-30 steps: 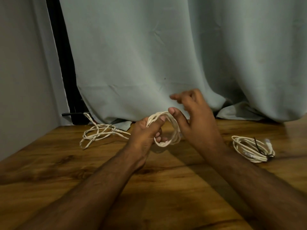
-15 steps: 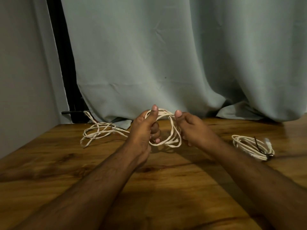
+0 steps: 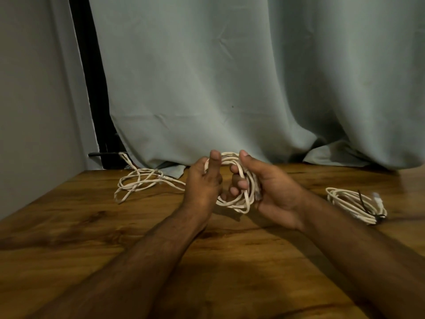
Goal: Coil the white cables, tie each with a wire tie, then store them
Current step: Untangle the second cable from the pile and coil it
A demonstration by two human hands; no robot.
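Both hands hold a white coil (image 3: 239,199) above the table's (image 3: 92,226) middle: left hand (image 3: 203,183) grips one side, right hand (image 3: 273,189) curls round the other. A loose cable (image 3: 140,183) lies toward the far left corner, a tied coil (image 3: 354,203) near the right edge.

Looks like home room, probably bedroom or living room; dim, can't tell which. Cues: grey-green curtain (image 3: 241,77) draped onto wood-grain table (image 3: 69,238), plain grey wall (image 3: 34,88), dark frame strip (image 3: 89,77) beside curtain.
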